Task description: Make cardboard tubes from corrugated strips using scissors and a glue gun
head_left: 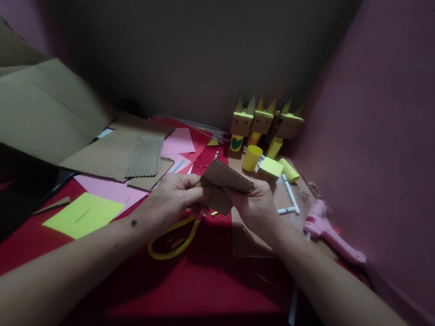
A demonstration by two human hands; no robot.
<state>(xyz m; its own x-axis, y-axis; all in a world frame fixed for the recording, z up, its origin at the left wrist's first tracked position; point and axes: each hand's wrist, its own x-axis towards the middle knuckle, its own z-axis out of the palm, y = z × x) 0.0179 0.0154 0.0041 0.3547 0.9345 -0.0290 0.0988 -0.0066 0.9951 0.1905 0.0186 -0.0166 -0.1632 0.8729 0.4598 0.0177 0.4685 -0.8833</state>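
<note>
Red cloth (188,295) covers your work surface, with a dark grey wall (183,40) behind it and a pinkish-purple wall (394,140) on your right. At far left, large tan cardboard flaps (36,107) slope over the surface, beside flat brown cardboard pieces (102,153) and pink paper sheets (179,141). Nearer you lies a bright yellow-green paper square (84,215). Your left hand (185,193) pinches the left side of a small, folded brown corrugated cardboard piece (221,184), above a yellow loop (171,255). You hold that piece at the centre, off the cloth. Its upper panel's long axis runs from upper left down to the right, with the fluted edge along the top; the lower panel angles downward. Your right hand (256,201) grips its right side, fingers closed. Beyond stand three box-headed, pointed-eared cardboard figures (242,124), near a yellow paper cylinder (252,158). At right lies a pink glue gun (323,228), its nozzle side toward your left.
</note>
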